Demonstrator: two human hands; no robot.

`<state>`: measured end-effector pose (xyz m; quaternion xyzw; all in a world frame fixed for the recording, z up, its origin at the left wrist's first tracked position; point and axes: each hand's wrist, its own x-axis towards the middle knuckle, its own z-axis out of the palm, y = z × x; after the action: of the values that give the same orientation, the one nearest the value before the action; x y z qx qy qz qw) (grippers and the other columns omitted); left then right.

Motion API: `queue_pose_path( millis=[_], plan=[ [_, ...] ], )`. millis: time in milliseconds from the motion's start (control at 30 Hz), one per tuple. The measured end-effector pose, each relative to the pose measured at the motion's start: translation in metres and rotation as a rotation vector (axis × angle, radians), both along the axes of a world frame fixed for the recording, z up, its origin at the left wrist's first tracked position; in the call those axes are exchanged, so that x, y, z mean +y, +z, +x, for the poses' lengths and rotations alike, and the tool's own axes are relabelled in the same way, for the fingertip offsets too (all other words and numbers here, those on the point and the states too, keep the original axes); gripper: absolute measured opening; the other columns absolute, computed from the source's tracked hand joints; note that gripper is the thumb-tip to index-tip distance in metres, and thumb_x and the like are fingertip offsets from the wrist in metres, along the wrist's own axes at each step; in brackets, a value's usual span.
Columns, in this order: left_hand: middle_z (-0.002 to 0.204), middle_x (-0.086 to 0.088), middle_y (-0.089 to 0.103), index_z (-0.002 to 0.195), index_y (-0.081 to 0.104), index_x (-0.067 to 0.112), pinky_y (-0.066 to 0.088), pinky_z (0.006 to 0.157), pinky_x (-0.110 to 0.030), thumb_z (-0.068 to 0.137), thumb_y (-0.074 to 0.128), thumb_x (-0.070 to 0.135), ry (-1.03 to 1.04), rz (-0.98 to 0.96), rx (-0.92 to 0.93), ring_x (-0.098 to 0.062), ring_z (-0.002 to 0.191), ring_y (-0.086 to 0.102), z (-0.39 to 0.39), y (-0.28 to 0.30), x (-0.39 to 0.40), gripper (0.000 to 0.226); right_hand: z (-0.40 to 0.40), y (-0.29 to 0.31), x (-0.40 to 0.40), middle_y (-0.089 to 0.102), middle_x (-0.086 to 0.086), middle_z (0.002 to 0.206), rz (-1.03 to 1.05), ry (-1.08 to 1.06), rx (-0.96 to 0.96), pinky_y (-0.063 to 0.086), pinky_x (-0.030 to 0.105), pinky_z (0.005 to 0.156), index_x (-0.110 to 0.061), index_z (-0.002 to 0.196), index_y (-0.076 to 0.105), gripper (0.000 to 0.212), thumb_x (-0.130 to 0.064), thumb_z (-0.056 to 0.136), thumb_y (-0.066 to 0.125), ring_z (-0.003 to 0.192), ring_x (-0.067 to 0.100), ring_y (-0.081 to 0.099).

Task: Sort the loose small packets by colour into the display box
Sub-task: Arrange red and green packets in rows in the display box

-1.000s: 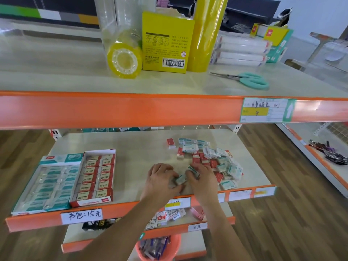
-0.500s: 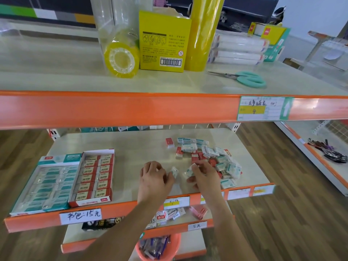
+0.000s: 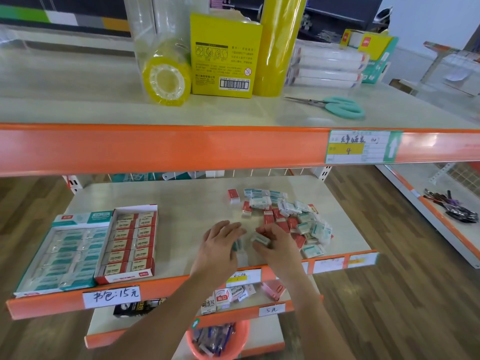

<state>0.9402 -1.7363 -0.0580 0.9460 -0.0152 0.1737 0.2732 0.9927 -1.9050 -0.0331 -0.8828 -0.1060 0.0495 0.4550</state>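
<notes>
Over the shelf point(image 3: 181, 203), the left hand point(image 3: 220, 245) cupped teal packets point(image 3: 238, 246) while the right hand point(image 3: 275, 242) pinched another teal packet point(image 3: 259, 239) beside the mixed pile point(image 3: 288, 216); stacking them flush would suit the teal display box point(image 3: 62, 255) well leftward.

Red-and-white and teal-and-white loose packets point(image 3: 285, 216) are heaped on a cream shelf point(image 3: 181, 201) edged in orange. Teal packets fill 1 display box point(image 3: 62, 255); red-and-cream ones fill the red box point(image 3: 130, 242).

Glossy film-wrapped packets point(image 3: 313, 226) on a smooth (faintly shiny) shelf point(image 3: 181, 203).
</notes>
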Motion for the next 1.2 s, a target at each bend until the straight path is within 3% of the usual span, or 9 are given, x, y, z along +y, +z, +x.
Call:
queue_pose_path(
  millis=[67, 133, 233, 333, 567, 867, 967, 1200],
  plan=[
    [0.122, 0.014, 0.06, 0.112, 0.066, 0.029, 0.031, 0.11, -0.036, 0.068, 0.046, 0.009, -0.005, 0.028, 0.014, -0.016, 0.124, 0.043, 0.002, -0.002, 0.0, 0.053, -0.002, 0.002, 0.0, 0.066, -0.024, 0.09, -0.049, 0.027, -0.005, 0.041, 0.003, 0.06, -0.036, 0.108, 0.061, 0.037, -0.012, 0.082, 0.07, 0.079, -0.016, 0.059],
    [0.11, 0.01, 0.064, 0.103, 0.071, 0.025, 0.039, 0.104, -0.041, 0.072, 0.052, 0.015, 0.056, 0.029, -0.001, -0.018, 0.113, 0.049, 0.003, -0.004, 0.0, 0.038, -0.004, 0.0, 0.001, 0.066, -0.023, 0.1, -0.07, 0.039, -0.02, 0.045, 0.005, 0.067, -0.034, 0.119, 0.061, 0.046, -0.009, 0.081, 0.066, 0.087, -0.012, 0.061],
    [0.096, 0.005, 0.058, 0.099, 0.072, 0.02, 0.044, 0.092, -0.036, 0.077, 0.06, 0.017, 0.155, 0.049, -0.029, -0.019, 0.099, 0.048, 0.003, -0.006, 0.0, 0.026, -0.005, -0.006, 0.001, 0.067, -0.019, 0.11, -0.132, 0.026, -0.073, 0.054, 0.028, 0.083, -0.034, 0.126, 0.06, 0.052, -0.01, 0.079, 0.064, 0.101, 0.008, 0.063],
    [0.095, 0.002, 0.056, 0.102, 0.071, 0.02, 0.043, 0.091, -0.034, 0.078, 0.059, 0.016, 0.183, 0.073, -0.044, -0.02, 0.097, 0.047, 0.001, -0.006, -0.001, 0.027, -0.005, -0.008, 0.002, 0.065, -0.017, 0.117, -0.14, 0.031, -0.093, 0.054, 0.035, 0.089, -0.033, 0.129, 0.058, 0.056, -0.01, 0.079, 0.062, 0.111, 0.014, 0.059],
    [0.102, 0.009, 0.063, 0.116, 0.064, 0.024, 0.037, 0.105, -0.041, 0.072, 0.058, 0.025, 0.092, 0.035, 0.004, -0.015, 0.103, 0.051, 0.003, -0.002, 0.001, 0.044, -0.001, -0.016, 0.003, 0.065, -0.01, 0.119, -0.208, 0.013, -0.167, 0.038, 0.023, 0.094, -0.026, 0.128, 0.06, 0.047, -0.014, 0.084, 0.066, 0.115, 0.017, 0.052],
    [0.1, 0.011, 0.063, 0.124, 0.059, 0.026, 0.038, 0.101, -0.032, 0.072, 0.066, 0.018, 0.188, -0.102, 0.036, -0.015, 0.103, 0.048, 0.004, -0.004, 0.007, 0.053, -0.002, -0.021, 0.004, 0.062, -0.005, 0.125, -0.238, -0.002, -0.239, 0.035, 0.024, 0.092, -0.023, 0.124, 0.065, 0.053, 0.008, 0.084, 0.047, 0.119, 0.022, 0.046],
    [0.102, 0.012, 0.065, 0.124, 0.06, 0.027, 0.034, 0.1, -0.031, 0.074, 0.069, 0.022, 0.199, -0.098, 0.053, -0.015, 0.105, 0.05, 0.004, -0.003, 0.007, 0.051, -0.003, -0.02, 0.004, 0.061, -0.006, 0.127, -0.242, 0.019, -0.225, 0.032, 0.02, 0.095, -0.024, 0.127, 0.063, 0.053, 0.005, 0.085, 0.05, 0.123, 0.021, 0.044],
    [0.106, 0.014, 0.065, 0.128, 0.054, 0.03, 0.029, 0.1, -0.031, 0.083, 0.064, 0.024, 0.202, -0.086, 0.159, -0.013, 0.105, 0.052, 0.007, 0.008, 0.008, 0.047, -0.004, -0.013, 0.005, 0.058, 0.001, 0.128, -0.223, 0.015, -0.182, 0.037, 0.034, 0.104, -0.022, 0.139, 0.052, 0.052, -0.008, 0.089, 0.056, 0.124, 0.025, 0.044]
  ],
)
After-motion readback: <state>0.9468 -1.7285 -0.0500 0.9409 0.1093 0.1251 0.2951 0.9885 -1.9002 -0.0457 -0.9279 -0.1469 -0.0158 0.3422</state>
